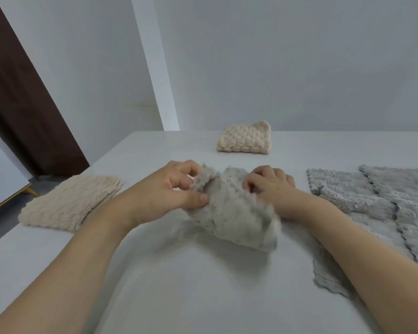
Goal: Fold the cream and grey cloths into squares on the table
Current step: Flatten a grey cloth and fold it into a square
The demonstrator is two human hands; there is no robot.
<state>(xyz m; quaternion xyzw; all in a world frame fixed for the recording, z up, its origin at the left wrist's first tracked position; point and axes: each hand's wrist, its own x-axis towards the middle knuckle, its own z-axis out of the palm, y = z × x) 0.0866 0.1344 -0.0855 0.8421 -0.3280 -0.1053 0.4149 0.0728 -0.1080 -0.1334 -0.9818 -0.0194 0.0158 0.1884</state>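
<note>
A fluffy grey cloth (237,213), folded into a thick bundle, is held just above the middle of the white table (179,285); it looks motion-blurred. My left hand (169,191) pinches its left edge between thumb and fingers. My right hand (270,186) grips its far right side, fingers curled into the fabric. A folded cream cloth (70,203) lies at the left edge of the table. Another folded cream cloth (245,138) sits near the far edge.
A pile of several unfolded grey cloths (372,201) spreads over the right side of the table, partly under my right forearm. A white wall rises behind the table. A dark brown panel (22,92) stands at the left.
</note>
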